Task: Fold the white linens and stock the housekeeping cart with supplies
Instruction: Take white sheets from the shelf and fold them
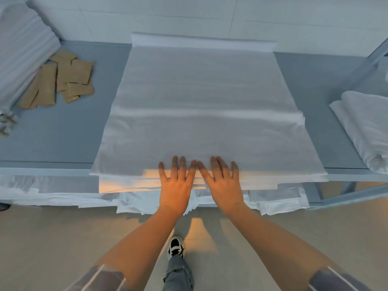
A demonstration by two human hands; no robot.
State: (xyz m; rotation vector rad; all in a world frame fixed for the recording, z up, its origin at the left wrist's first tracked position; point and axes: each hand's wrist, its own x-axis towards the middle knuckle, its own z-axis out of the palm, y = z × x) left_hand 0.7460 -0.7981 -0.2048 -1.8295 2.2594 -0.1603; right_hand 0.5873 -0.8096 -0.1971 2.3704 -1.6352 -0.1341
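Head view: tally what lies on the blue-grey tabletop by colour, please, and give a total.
White: 3, namely the spread sheet under both hands, the folded stack at far left, and the bundle at right.
Brown: about 6 flat paper packets; they overlap, so the count is approximate.
Total: about 9.

Beige floor point(63, 238), a black-and-white sneaker point(176, 246) below a jeans leg point(178, 274), pale tiled wall point(168, 13).
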